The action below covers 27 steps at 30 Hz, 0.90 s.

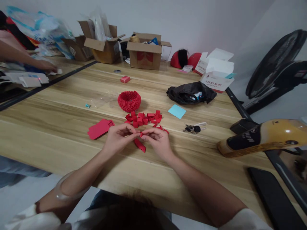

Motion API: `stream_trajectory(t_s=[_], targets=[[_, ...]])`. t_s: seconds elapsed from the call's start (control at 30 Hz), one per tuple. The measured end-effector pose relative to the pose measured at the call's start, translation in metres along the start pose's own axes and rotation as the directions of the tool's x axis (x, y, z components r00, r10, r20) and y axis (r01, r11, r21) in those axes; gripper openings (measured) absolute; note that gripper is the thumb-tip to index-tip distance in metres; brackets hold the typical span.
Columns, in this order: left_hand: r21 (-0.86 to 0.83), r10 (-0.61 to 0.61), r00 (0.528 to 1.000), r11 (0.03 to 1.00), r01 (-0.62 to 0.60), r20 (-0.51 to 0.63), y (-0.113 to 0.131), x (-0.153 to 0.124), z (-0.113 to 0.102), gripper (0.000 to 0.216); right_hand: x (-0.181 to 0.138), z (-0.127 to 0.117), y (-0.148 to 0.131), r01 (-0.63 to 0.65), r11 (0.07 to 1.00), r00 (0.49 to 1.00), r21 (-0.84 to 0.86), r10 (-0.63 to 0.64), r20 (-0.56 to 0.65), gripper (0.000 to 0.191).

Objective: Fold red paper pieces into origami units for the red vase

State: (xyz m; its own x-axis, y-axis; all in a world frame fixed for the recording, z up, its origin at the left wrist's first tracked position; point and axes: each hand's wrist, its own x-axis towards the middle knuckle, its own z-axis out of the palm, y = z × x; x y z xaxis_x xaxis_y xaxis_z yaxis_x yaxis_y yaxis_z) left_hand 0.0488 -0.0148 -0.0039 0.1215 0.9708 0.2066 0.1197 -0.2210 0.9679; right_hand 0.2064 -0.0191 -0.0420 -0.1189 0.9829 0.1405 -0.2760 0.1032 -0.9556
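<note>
Between the fingertips of my left hand (pixel 119 136) and my right hand (pixel 157 139) is a small folded red paper piece (pixel 141 134). Both hands pinch it above the table. Just below them lies a short strip of joined red paper pieces (pixel 139 145). Several loose folded red pieces (pixel 142 119) are heaped right behind my fingers. To the left of my left hand sits a stack of flat red paper slips (pixel 99 128). Farther back stands a round bowl of interlocked red paper pieces (pixel 129 101).
A blue paper square (pixel 177 111), keys (pixel 193 128) and a black plastic bag (pixel 190 92) lie to the right. A bottle (pixel 261 135) and phone (pixel 275 198) are near the right edge. Cardboard boxes (pixel 145 54) line the back. Another person's hand (pixel 46 66) is at far left.
</note>
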Motion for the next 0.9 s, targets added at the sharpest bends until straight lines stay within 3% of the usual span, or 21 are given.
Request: stream_trajectory(t_s=[0.23, 0.5, 0.63, 0.9], targets=[[-0.006, 0.068, 0.993, 0.998, -0.068, 0.099, 0.006, -0.002, 0.001, 0.01, 0.003, -0.002, 0.0, 0.054, 0.998, 0.996, -0.017, -0.056, -0.074, 0.01], [-0.045, 0.009, 1.0, 0.999, -0.008, 0.005, 0.005, 0.0, 0.003, 0.015, 0.0, -0.001, 0.001, 0.103, 0.989, 0.993, -0.106, -0.108, -0.044, 0.011], [-0.096, -0.02, 1.0, 0.995, 0.021, 0.008, 0.004, 0.001, 0.002, 0.017, -0.001, -0.003, 0.001, 0.157, 0.961, 0.986, -0.228, -0.166, -0.021, 0.006], [-0.12, -0.031, 0.999, 0.992, 0.034, 0.03, -0.006, 0.003, -0.001, 0.021, -0.004, -0.001, -0.001, 0.199, 0.938, 0.978, -0.283, -0.208, 0.0, 0.009]])
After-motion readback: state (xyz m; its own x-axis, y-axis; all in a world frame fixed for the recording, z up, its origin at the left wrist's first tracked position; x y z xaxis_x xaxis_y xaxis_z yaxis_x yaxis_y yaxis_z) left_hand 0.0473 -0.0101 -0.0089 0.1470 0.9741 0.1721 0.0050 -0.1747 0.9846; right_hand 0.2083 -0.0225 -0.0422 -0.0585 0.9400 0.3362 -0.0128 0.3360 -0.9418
